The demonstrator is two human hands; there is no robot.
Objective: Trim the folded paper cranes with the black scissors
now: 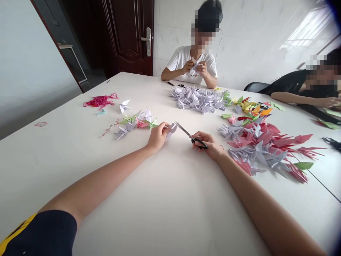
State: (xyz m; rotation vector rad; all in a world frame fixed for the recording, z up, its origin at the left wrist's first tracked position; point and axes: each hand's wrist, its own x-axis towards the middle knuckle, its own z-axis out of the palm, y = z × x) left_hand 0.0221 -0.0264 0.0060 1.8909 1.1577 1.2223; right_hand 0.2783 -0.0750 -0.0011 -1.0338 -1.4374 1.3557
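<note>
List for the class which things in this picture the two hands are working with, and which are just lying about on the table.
Working with:
left hand, folded pale paper
right hand, black-handled scissors

Lying about:
tangle of pink string
heap of lilac origami cranes
pink and lilac origami cranes

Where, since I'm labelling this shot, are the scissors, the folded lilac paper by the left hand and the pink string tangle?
Scissors (199, 143): head view, on the black handle.
Folded lilac paper (171, 129): head view, on its exposed fold.
Pink string tangle (99, 101): head view, on the tangle's middle.
</note>
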